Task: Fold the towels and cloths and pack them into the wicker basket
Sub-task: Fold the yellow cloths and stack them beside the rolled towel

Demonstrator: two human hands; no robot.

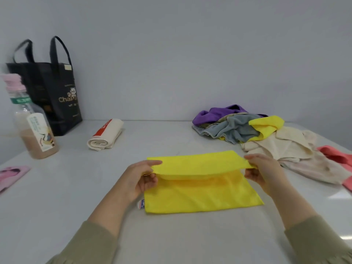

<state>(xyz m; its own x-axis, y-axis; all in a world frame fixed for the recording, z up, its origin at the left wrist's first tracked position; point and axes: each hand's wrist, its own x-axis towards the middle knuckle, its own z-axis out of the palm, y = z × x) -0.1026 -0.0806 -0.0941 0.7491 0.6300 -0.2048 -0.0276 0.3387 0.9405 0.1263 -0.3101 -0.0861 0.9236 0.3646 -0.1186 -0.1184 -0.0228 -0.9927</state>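
Note:
A yellow cloth (202,193) lies on the white table in front of me, its far half lifted and bent over towards me. My left hand (142,179) pinches the lifted edge at its left corner. My right hand (262,171) pinches the same edge at its right corner. A small label sticks out at the cloth's near left corner. A loose pile of cloths (247,128) lies at the back right: purple, grey, yellow, cream and coral pieces. No wicker basket is in view.
A black tote bag (51,92) stands at the back left by the wall. In front of it is a bottle (32,122) with a pink cap. A rolled cream cloth (105,135) lies beside them. A pink card (11,176) lies at the left edge.

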